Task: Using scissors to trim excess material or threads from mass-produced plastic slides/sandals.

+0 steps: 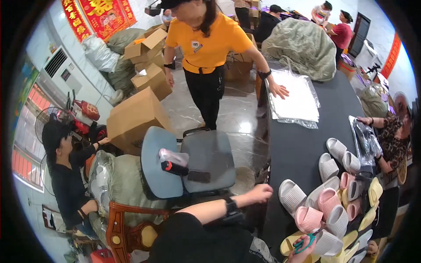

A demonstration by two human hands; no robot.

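Note:
Several ribbed slippers lie on the dark table [289, 153] at my right: grey ones such as a grey slipper [292, 195], pink ones such as a pink slipper [308, 218], and yellow ones such as a yellow slipper [375, 191]. My right hand [300, 250], at the lower edge beside the nearest slippers, is closed around teal-handled scissors [305, 243]; their blades point toward the slippers. Across the front reaches my left arm with a black wristband. My left hand [258, 193] hovers by the table's left edge, fingers curled, with nothing visible in it.
A person in orange [209, 41] rests a hand on stacked clear plastic bags [296, 103]. At the right, another person holds a bagged dark pair [366, 140]. A chair [208, 160] carrying a black bottle [174, 168], cardboard boxes [138, 116] and a bulging sack [131, 175] stand left.

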